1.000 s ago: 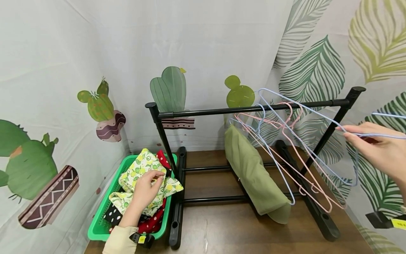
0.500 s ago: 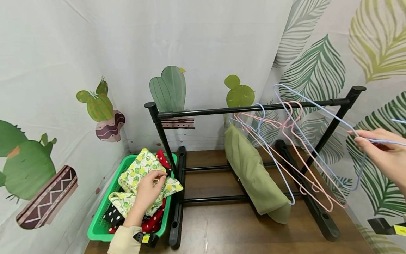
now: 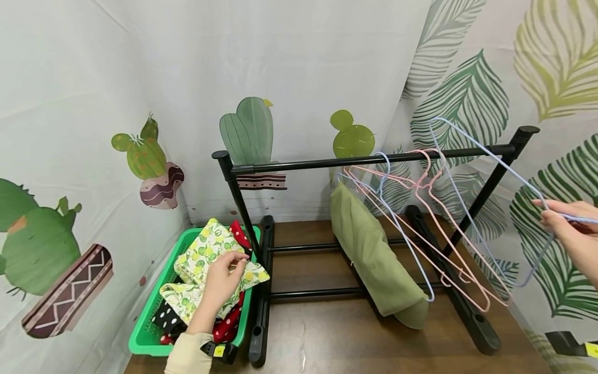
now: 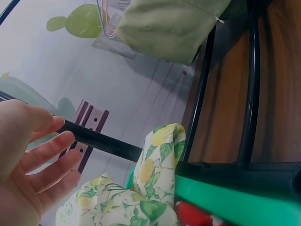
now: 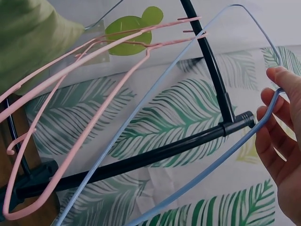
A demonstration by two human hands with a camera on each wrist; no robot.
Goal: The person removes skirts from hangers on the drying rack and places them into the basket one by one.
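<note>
My left hand (image 3: 223,278) hovers with bent fingers over a lemon-print cloth (image 3: 205,244) on top of the pile in the green basket. In the left wrist view its fingers are apart from the cloth and hold nothing. At the right edge of the head view, my right hand (image 3: 576,231) pinches a light blue clothes hanger (image 5: 211,165) near its neck. No garment is on that hanger, which is tilted beside the rack's right end. On the black rack (image 3: 299,165) hang an olive green garment (image 3: 378,254), another blue hanger and several pink hangers (image 5: 101,109).
The green basket (image 3: 140,340) stands left of the rack, against its left foot. Red and black polka-dot cloths (image 3: 226,328) lie under the lemon-print one. Rack and basket stand on a brown wooden table (image 3: 336,343). Printed curtains (image 3: 299,62) close in the back and sides.
My right hand has moved right and slightly down, carrying the blue hanger away from the hung ones. The left hand has shifted slightly right above the lemon-print cloth.
</note>
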